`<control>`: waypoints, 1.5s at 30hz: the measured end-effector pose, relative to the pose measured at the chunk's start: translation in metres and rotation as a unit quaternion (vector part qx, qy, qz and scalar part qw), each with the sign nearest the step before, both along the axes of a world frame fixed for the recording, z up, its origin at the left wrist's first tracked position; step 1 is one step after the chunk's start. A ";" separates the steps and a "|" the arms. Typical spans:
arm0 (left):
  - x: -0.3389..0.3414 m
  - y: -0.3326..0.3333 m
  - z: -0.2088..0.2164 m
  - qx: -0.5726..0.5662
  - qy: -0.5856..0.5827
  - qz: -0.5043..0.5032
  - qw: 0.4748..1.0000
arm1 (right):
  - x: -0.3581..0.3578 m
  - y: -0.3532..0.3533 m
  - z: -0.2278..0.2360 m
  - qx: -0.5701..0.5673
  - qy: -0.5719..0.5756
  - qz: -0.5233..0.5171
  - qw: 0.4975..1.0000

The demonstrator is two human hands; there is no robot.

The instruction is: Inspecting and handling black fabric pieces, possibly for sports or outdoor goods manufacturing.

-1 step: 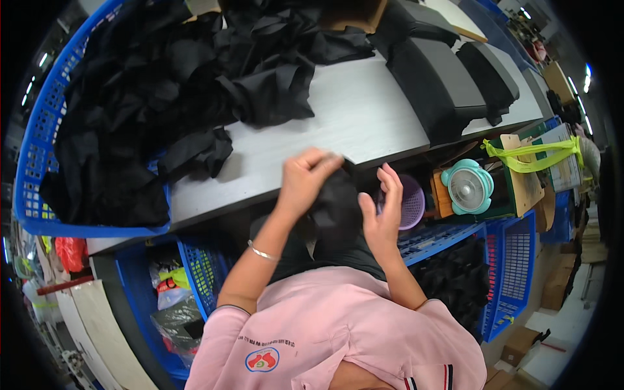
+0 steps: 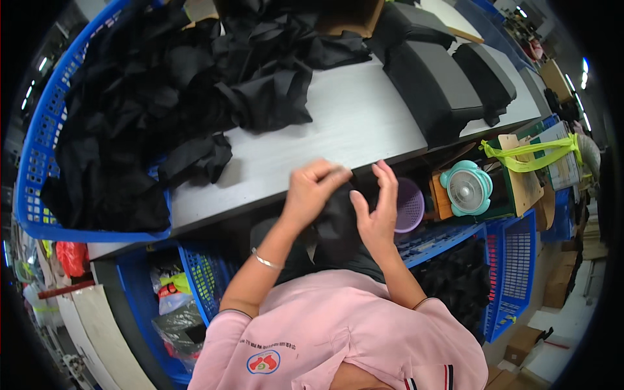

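Observation:
A piece of black fabric (image 2: 338, 224) hangs over my lap at the front edge of the pale table (image 2: 351, 97). My left hand (image 2: 312, 195), with a metal bangle on its wrist, pinches the top of this fabric between thumb and fingers. To the right of the fabric, my right hand (image 2: 379, 218) is held up with thumb and fingers apart, and nothing shows between them. The fabric's lower part blends into my dark trousers, so its full shape is hard to tell.
A blue basket (image 2: 97, 235) heaped with black fabric pieces (image 2: 175, 97) fills the table's left. Stacked black fabric (image 2: 435, 84) lies back right. Right of my lap stand a purple basket (image 2: 409, 205), a turquoise fan (image 2: 467, 188) and a blue crate (image 2: 513, 273).
Both hands have come slightly nearer to me. The right hand has moved a little left, closer to the left hand and the black fabric.

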State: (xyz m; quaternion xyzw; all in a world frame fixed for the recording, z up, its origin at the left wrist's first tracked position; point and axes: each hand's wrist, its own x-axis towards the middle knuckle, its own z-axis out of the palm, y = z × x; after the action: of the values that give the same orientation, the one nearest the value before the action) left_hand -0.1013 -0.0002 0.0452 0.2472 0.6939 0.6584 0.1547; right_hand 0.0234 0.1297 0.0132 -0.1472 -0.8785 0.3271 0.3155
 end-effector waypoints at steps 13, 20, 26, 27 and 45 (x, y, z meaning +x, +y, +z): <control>0.055 -0.036 -0.030 0.213 -0.510 -0.233 0.800 | -0.046 -0.003 0.002 -0.401 -0.040 0.210 0.891; 0.065 -0.022 -0.037 0.275 -0.464 -0.193 0.820 | -0.048 -0.079 -0.047 -0.491 -0.287 0.305 0.764; 0.064 -0.035 -0.043 0.266 -0.448 -0.136 0.843 | -0.020 -0.081 -0.073 -0.582 -0.247 0.358 0.687; 0.067 -0.036 -0.043 0.263 -0.446 -0.132 0.845 | -0.017 -0.081 -0.078 -0.587 -0.252 0.354 0.683; 0.046 -0.040 -0.020 0.117 -0.072 -0.045 0.989 | 0.004 -0.004 0.013 -0.596 -0.048 0.239 0.765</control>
State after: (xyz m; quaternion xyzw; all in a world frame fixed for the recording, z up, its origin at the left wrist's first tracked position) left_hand -0.0552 -0.0400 0.0255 0.2466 0.5871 0.7435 0.2042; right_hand 0.0270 0.1261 0.0262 -0.1062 -0.5277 0.8421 0.0337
